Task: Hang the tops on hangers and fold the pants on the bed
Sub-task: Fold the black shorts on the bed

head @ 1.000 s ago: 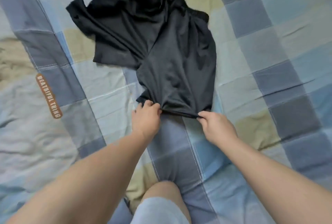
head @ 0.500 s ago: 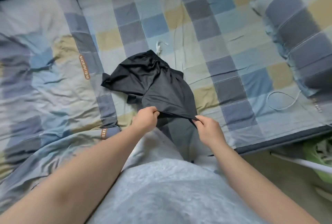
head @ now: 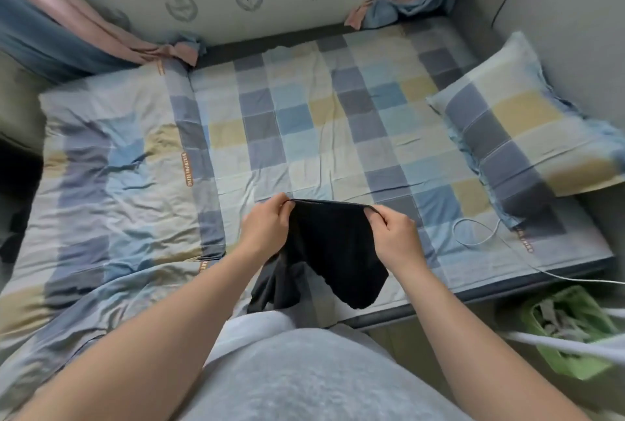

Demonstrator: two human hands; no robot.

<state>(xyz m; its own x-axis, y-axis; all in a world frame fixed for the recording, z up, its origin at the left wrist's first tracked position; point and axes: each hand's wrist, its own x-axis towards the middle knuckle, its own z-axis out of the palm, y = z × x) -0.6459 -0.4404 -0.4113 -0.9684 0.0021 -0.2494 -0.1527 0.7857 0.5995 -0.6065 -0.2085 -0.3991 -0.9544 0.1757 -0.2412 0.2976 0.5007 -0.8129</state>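
Black, thin, silky shorts (head: 333, 251) dangle below the fingers, the top edge pinched taut between left hand (head: 267, 228) and right hand (head: 394, 234), above the checked-cotton bed (head: 304, 123). No fold made yet; nothing finished shows, so most seems left.

Bed (head: 304, 136) in checked sheet — rumpled quilt (head: 111, 190) at left, pillow (head: 527, 116) at right, white cable (head: 473, 244) near the pillow
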